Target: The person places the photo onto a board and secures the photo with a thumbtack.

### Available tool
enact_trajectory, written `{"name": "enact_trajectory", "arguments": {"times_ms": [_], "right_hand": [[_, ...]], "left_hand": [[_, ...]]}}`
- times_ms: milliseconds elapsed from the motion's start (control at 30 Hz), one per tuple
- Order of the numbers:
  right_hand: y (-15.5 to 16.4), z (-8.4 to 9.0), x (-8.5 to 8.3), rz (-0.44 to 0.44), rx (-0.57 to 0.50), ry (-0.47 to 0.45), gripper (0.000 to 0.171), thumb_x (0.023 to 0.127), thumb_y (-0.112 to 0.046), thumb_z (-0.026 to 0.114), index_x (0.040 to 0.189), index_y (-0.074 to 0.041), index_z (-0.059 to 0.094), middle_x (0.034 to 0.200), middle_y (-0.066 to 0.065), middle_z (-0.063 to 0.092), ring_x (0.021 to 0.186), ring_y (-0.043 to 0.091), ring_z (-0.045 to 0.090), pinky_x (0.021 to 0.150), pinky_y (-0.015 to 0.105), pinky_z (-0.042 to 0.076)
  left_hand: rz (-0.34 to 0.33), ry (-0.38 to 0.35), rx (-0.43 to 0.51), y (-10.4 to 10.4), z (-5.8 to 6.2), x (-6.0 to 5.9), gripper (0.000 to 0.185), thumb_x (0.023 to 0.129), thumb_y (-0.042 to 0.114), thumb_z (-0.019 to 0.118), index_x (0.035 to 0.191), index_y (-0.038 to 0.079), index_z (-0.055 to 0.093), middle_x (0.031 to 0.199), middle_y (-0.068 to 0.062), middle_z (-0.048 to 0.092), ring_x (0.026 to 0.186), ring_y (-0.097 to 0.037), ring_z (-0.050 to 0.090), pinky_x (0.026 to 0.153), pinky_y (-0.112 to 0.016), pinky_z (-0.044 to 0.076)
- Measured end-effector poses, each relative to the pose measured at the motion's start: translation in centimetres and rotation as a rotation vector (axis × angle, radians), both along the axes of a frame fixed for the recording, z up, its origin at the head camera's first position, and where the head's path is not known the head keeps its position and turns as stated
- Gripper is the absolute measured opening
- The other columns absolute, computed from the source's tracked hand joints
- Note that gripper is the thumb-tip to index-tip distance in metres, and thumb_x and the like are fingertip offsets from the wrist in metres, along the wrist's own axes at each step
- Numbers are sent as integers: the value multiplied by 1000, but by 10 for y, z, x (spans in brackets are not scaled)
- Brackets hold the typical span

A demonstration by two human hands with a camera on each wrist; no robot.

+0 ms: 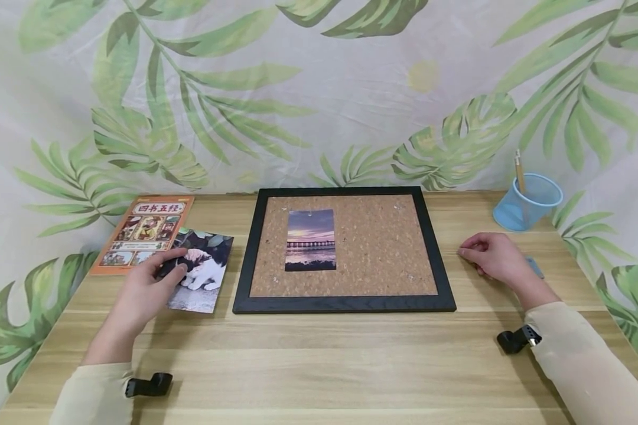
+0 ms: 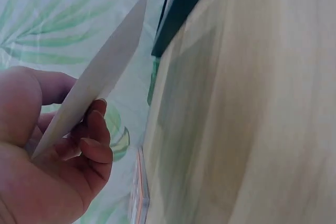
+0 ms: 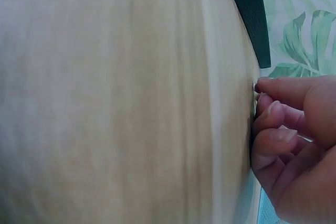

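My left hand [image 1: 147, 289] holds a photo of a black-and-white cat [image 1: 204, 274] between thumb and fingers, raised off the table; its pale back [image 2: 100, 77] faces the left wrist camera. A black-framed cork board [image 1: 383, 254] lies in the middle, with a sunset pier photo [image 1: 311, 239] on its left half and a clear push pin [image 1: 310, 213] at that photo's top edge. Right of the board, my right hand [image 1: 494, 260] is low at the tabletop, thumb and index finger pinching a tiny shiny push pin [image 3: 255, 86], mostly hidden by the fingertips.
An orange booklet [image 1: 138, 236] lies at the left, partly behind the left hand. At the back right stands a blue mesh pen cup [image 1: 537, 203] with a pencil [image 1: 519, 171]. A small blue-grey item [image 1: 534, 267] sits by the right wrist. A leaf-patterned cloth [image 1: 345, 100] hangs behind the table.
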State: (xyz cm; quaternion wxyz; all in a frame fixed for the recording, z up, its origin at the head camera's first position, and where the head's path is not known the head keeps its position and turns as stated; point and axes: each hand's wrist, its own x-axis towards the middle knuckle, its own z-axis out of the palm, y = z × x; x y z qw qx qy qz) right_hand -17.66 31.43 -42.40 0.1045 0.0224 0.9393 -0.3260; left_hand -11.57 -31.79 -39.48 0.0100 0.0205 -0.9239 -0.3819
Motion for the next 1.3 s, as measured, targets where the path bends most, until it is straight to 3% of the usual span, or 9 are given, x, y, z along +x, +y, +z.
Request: {"name": "enact_trajectory", "arguments": {"times_ms": [100, 200, 333, 467, 633, 767, 933, 1133, 1300], "right_hand": [[-1, -2, 0, -1, 10, 1, 27, 93, -27, 62, 106, -3, 63, 73, 6, 59, 56, 18, 56, 47, 31, 46], [-3, -2, -1, -3, 12, -1, 25, 94, -27, 61, 105, -5, 64, 75, 7, 59, 56, 18, 56, 48, 31, 47], [-5, -1, -1, -8, 14, -3, 23, 94, -25, 61, 104, -4, 64, 75, 7, 59, 56, 18, 56, 49, 31, 47], [-6, 1, -1, 1, 28, 1, 22, 94, -24, 61, 102, -4, 65, 74, 7, 59, 56, 18, 55, 50, 31, 47], [-8, 1, -2, 16, 37, 12, 20, 94, -23, 61, 101, -5, 65, 75, 6, 60, 58, 17, 55, 51, 30, 47], [-9, 1, -1, 18, 38, 16, 20, 95, -23, 60, 101, -4, 65, 76, 7, 60, 59, 17, 55, 52, 29, 46], [-9, 3, 1, 20, 21, 14, 20, 95, -22, 59, 102, -3, 64, 78, 8, 61, 62, 18, 56, 54, 29, 47], [-11, 6, 6, 28, -12, 13, 19, 95, -19, 58, 102, -3, 63, 83, 10, 62, 65, 19, 57, 54, 29, 47], [-11, 8, 11, 41, -49, 13, 18, 96, -19, 58, 103, -3, 62, 88, 13, 62, 69, 20, 59, 56, 28, 49]], "left_hand": [[-19, 33, -1, 7, 2, -1, 44, 97, 35, 52, 136, 16, 54, 126, -23, 53, 90, -20, 54, 63, -19, 46], [-58, 62, 3, 17, 4, -3, 42, 97, 32, 54, 136, 17, 54, 106, -18, 56, 75, -15, 51, 56, -23, 43], [-133, 50, 45, 37, 8, -9, 43, 97, 30, 56, 138, 20, 52, 87, -11, 49, 63, -14, 45, 49, -29, 40], [-217, -6, 118, 62, 10, -18, 47, 95, 30, 58, 141, 22, 48, 92, -11, 50, 62, -15, 47, 48, -30, 42], [-305, -60, 165, 97, 11, -31, 52, 94, 31, 60, 143, 25, 44, 117, -11, 54, 73, -21, 52, 57, -30, 46], [-370, -72, 177, 124, 11, -39, 54, 93, 32, 60, 144, 27, 42, 132, -5, 47, 76, -25, 50, 59, -32, 45], [-429, -74, 185, 153, 11, -47, 55, 94, 29, 60, 145, 26, 40, 137, -4, 45, 78, -25, 52, 61, -35, 47], [-471, -79, 196, 183, 6, -57, 58, 94, 28, 59, 147, 23, 37, 139, -4, 45, 105, -24, 53, 81, -39, 47], [-486, -106, 192, 211, 1, -65, 61, 93, 27, 60, 148, 23, 35, 149, -5, 36, 132, -23, 39, 103, -45, 38]]}}
